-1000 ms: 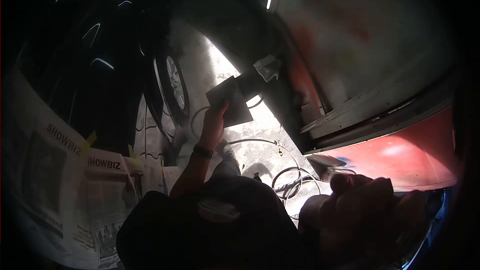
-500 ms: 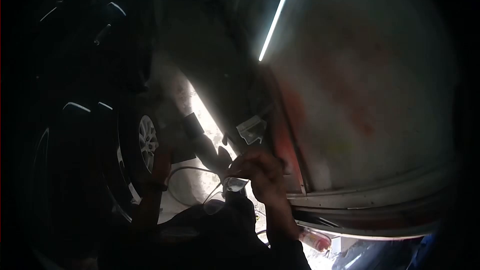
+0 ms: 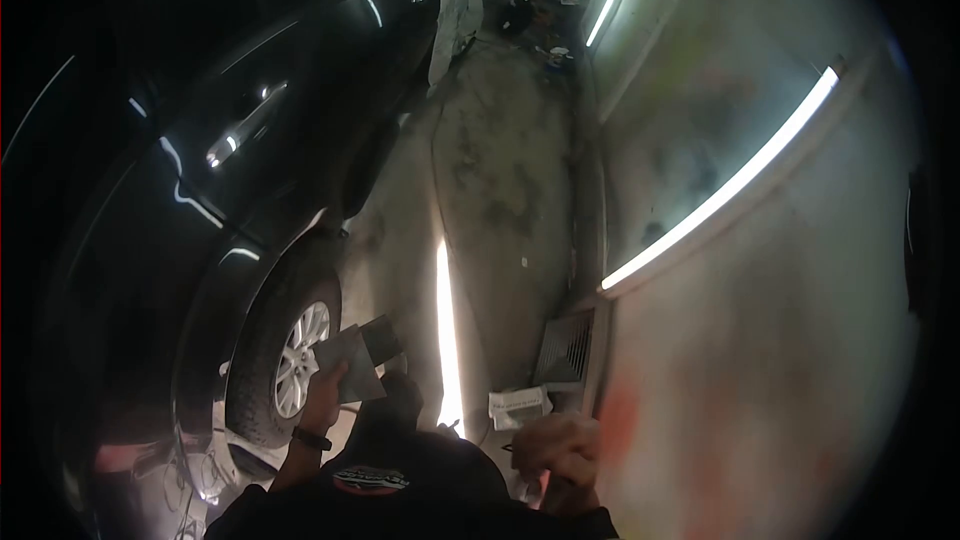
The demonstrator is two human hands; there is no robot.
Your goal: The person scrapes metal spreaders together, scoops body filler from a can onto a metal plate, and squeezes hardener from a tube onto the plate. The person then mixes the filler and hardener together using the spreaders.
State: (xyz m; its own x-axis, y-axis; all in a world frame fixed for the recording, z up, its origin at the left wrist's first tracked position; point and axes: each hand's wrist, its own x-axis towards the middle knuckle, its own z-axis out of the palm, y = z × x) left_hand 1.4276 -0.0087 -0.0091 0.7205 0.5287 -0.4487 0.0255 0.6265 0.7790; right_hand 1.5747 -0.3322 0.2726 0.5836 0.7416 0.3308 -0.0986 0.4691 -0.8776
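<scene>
My left hand (image 3: 322, 398), with a dark band at the wrist, grips a grey sheet that looks like sandpaper (image 3: 350, 365). Against its upper right edge is a second, darker square piece (image 3: 380, 340). The wheel (image 3: 303, 360) of a black car lies just behind the sheet. On the other side, my right hand (image 3: 552, 443) is closed with its fingers curled in front of my body. What it holds, if anything, is hidden; a small pale and reddish item shows just below it.
A glossy black car (image 3: 240, 130) fills the left side. To the right stands a paint-smudged wall (image 3: 740, 360) with a bright tube light (image 3: 730, 190). A floor vent (image 3: 565, 348) and a printed paper (image 3: 520, 407) are low near the wall. Clutter (image 3: 530, 15) lies at the far end.
My view has tilted up and swung along the aisle, brightening the scene. My hands now show further apart; the clear plastic-like item near my right hand no longer shows clearly.
</scene>
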